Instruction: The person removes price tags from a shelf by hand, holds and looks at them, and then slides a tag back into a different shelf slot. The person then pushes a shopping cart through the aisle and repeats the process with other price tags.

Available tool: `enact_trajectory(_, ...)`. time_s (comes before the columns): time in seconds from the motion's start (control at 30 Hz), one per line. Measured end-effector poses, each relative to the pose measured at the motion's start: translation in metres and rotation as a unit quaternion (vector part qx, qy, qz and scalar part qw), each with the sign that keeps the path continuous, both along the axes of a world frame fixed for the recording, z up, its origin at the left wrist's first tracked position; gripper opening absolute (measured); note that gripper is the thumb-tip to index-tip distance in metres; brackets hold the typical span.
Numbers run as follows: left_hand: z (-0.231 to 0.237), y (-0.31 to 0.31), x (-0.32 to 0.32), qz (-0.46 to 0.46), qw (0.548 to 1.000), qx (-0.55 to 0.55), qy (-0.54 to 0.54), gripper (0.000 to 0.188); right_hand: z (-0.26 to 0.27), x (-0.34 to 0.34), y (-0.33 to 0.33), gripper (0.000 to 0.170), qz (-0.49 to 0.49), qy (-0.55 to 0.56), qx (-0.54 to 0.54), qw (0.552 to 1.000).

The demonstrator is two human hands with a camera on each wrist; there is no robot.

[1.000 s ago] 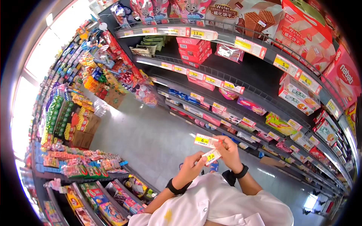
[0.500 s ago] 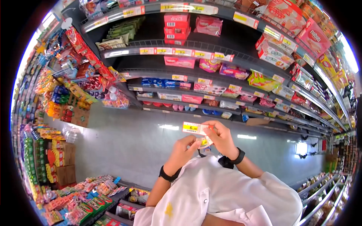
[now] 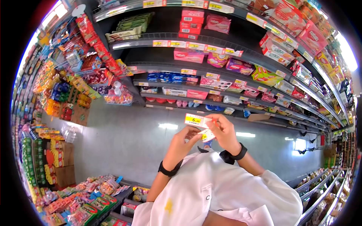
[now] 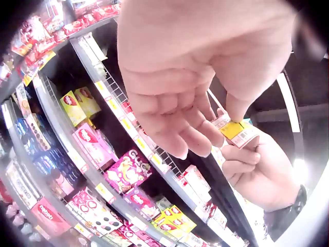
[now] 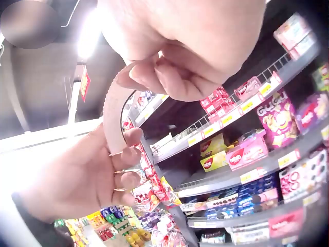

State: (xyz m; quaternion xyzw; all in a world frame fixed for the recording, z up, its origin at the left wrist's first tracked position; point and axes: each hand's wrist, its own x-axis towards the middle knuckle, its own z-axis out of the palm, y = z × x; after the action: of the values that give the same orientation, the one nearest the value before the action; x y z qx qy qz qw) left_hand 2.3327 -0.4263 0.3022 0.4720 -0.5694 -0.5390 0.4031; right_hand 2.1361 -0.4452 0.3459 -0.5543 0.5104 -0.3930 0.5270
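In the head view, my right hand (image 3: 222, 131) holds two paper price tags. The upper price tag (image 3: 193, 120) has a yellow panel reading 6.00 and sticks out to the left of the fingers. Just below it is the lower price tag (image 3: 207, 135), its yellow part partly covered. My left hand (image 3: 179, 147) pinches the lower tag at its left end. The left wrist view shows a yellow-and-white price tag (image 4: 235, 131) between the left thumb and the right hand (image 4: 270, 167). In the right wrist view, a tag's pale back (image 5: 116, 103) bends between both hands.
Shelves of boxed and bagged snacks, such as pink wafer boxes (image 3: 188, 55), rise ahead with price tags along their edges. Hanging candy bags (image 3: 117, 96) and cartons (image 3: 64, 175) stand at left. A low snack display (image 3: 94, 205) is near at lower left. Grey floor (image 3: 120, 132) lies between.
The view has turned, bringing the shelves straight ahead. Both hands keep hold of the tags. The lower tag's number, readable a second ago, is now partly covered as the tag shifts between the fingers.
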Motion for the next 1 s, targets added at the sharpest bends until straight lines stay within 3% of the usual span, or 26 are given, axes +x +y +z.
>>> enact_trajectory(0.13, -0.001, 0.009, 0.016, 0.012, 1.000, 0.012, 0.013, 0.021, -0.001, 0.021, 0.004, 0.027, -0.002, -0.041, 0.007, 0.999)
enact_trajectory(0.2, -0.005, 0.010, 0.027, 0.011, 0.998, -0.001, 0.058, 0.021, -0.005, 0.029, 0.005, 0.027, 0.008, -0.017, 0.009, 1.000)
enact_trajectory(0.47, -0.002, 0.004, 0.060, 0.047, 0.996, 0.045, 0.055, 0.022, -0.001, 0.067, -0.004, 0.027, 0.045, 0.085, -0.027, 0.995)
enact_trajectory(0.57, -0.005, -0.006, 0.065, 0.029, 0.997, 0.048, 0.058, 0.025, -0.013, 0.073, -0.017, 0.027, 0.045, 0.076, -0.064, 0.994)
enact_trajectory(0.6, -0.004, -0.011, 0.066, 0.025, 0.997, 0.040, 0.067, 0.026, -0.010, 0.077, -0.022, 0.028, 0.044, 0.062, -0.030, 0.997)
enact_trajectory(0.77, -0.012, -0.040, 0.085, 0.019, 0.996, 0.077, 0.035, 0.029, -0.026, 0.091, -0.062, 0.027, 0.084, 0.050, 0.010, 0.995)
enact_trajectory(0.87, -0.034, -0.059, 0.095, 0.078, 0.997, 0.014, 0.016, 0.029, -0.054, 0.104, -0.099, 0.031, 0.130, 0.067, -0.035, 0.989)
enact_trajectory(0.97, -0.026, -0.090, 0.111, 0.109, 0.988, 0.105, 0.017, 0.033, -0.060, 0.128, -0.139, 0.032, 0.160, 0.022, -0.014, 0.987)
enact_trajectory(1.0, -0.023, -0.104, 0.117, 0.122, 0.987, 0.107, 0.015, 0.032, -0.054, 0.135, -0.155, 0.032, 0.173, 0.053, -0.020, 0.983)
